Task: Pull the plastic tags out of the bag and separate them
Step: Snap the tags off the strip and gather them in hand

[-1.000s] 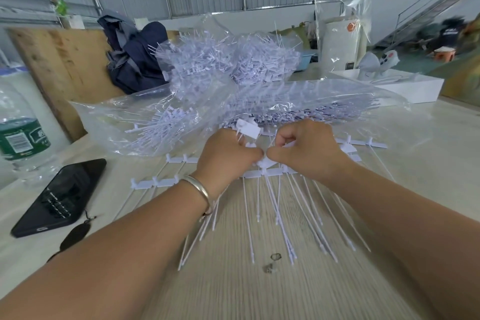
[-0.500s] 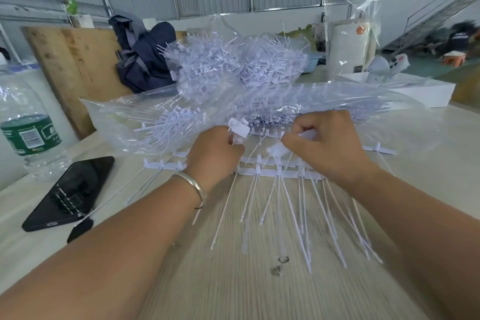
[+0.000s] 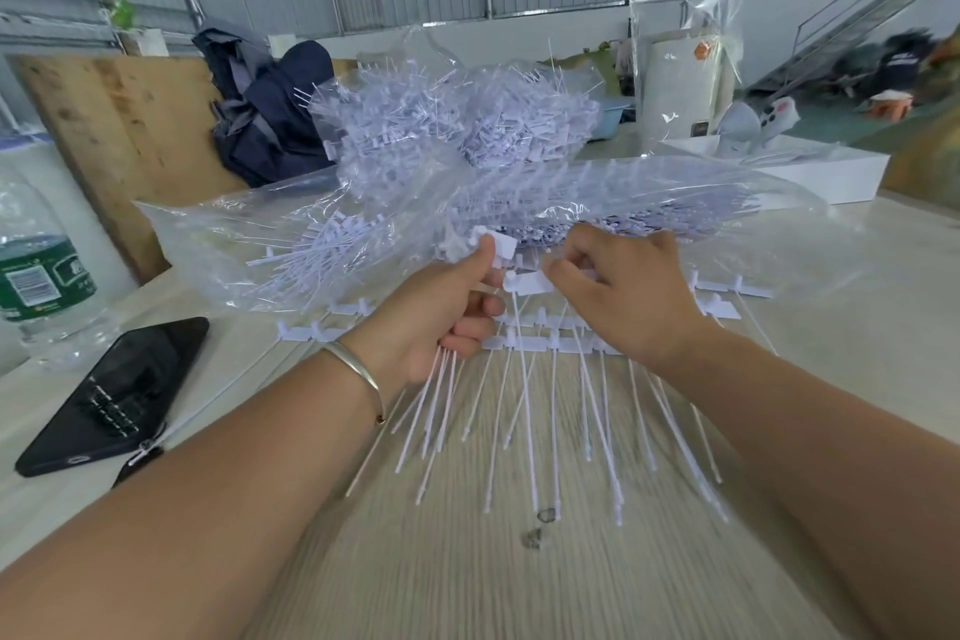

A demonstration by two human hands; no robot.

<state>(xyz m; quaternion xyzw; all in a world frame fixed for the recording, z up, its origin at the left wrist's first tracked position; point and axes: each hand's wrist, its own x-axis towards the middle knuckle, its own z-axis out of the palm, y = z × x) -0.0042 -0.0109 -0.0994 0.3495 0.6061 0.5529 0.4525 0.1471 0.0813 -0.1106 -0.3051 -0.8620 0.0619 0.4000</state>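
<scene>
Left hand (image 3: 441,312) gripped a bunch of white tags (image 3: 498,255), stems trailing below; right hand (image 3: 628,296) pinched one tag (image 3: 530,283) before the clear bag (image 3: 519,218).

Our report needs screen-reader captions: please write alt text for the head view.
Two hands separate white plastic tags over a table: the left hand grips a bunch, the right hand pinches one tag. Loose tags lie below, a clear bag of tags behind, a phone at left.

water bottle (image 3: 31,270) cut off left, far background blurred
</scene>
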